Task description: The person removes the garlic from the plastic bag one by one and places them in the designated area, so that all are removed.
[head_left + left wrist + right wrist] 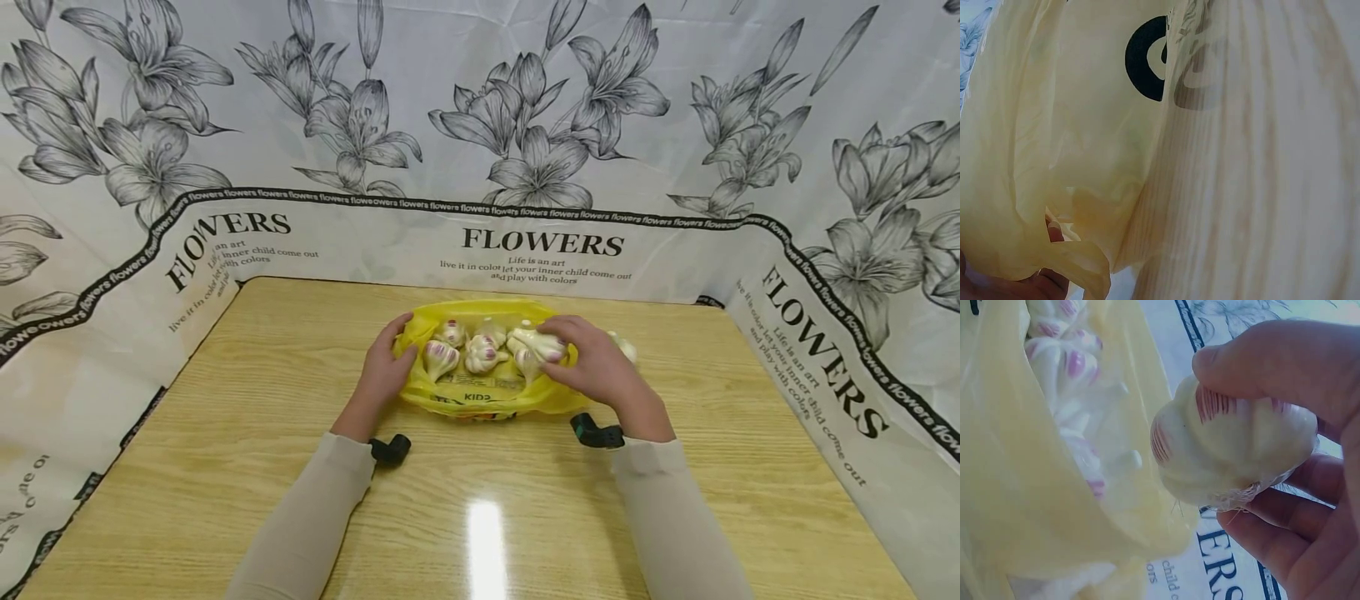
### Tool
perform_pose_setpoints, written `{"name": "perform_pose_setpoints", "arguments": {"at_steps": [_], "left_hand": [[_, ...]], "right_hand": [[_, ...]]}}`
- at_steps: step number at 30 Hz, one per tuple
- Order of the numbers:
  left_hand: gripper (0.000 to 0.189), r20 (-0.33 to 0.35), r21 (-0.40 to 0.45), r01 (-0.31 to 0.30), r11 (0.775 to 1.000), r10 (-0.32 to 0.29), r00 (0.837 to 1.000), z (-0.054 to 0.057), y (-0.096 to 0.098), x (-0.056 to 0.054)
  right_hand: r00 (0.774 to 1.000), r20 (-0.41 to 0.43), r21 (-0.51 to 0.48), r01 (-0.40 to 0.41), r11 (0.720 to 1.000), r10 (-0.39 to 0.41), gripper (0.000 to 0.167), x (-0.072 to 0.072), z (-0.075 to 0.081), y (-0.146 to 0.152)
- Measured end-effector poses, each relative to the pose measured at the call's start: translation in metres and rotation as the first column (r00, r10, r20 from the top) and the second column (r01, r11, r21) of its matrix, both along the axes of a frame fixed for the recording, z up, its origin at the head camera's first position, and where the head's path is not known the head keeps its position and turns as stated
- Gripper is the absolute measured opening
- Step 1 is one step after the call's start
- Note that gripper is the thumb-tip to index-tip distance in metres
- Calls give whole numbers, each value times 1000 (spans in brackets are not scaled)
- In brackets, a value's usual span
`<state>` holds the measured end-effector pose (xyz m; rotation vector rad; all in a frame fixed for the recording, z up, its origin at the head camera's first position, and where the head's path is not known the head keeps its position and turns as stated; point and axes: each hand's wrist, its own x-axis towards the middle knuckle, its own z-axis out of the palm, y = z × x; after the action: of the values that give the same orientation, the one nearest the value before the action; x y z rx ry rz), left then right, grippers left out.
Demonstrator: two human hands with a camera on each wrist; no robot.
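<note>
A yellow plastic bag lies on the table with its mouth spread wide, and several white garlic bulbs with purple streaks sit inside. My left hand grips the bag's left rim; in the left wrist view the bag's film covers most of that hand. At the bag's right side, my right hand holds a garlic bulb between thumb and fingers. The right wrist view shows this bulb beside the bag's rim, with root hairs on its underside. Another pale bulb is partly hidden behind the right hand.
The wooden table carries a bright light reflection near its front. A white curtain with flower prints and lettering surrounds its back and sides. Dark wrist mounts sit on both wrists.
</note>
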<state>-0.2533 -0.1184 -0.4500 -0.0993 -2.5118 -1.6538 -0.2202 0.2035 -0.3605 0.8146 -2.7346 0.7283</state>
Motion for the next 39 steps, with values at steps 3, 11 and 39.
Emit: {"name": "perform_pose_setpoints", "arguments": {"at_steps": [3, 11, 39], "left_hand": [[52, 4, -3, -3, 1000, 3, 1000, 1, 0, 0], [52, 12, -17, -8, 1000, 9, 1000, 0, 1, 0], [52, -11, -31, -6, 1000, 6, 1000, -1, 1, 0]], "right_hand": [[1000, 0, -9, 27, 1000, -27, 49, 1, 0, 8], [995, -9, -16, 104, 994, -104, 49, 4, -2, 30], [945, 191, -25, 277, 961, -267, 54, 4, -4, 77]]}}
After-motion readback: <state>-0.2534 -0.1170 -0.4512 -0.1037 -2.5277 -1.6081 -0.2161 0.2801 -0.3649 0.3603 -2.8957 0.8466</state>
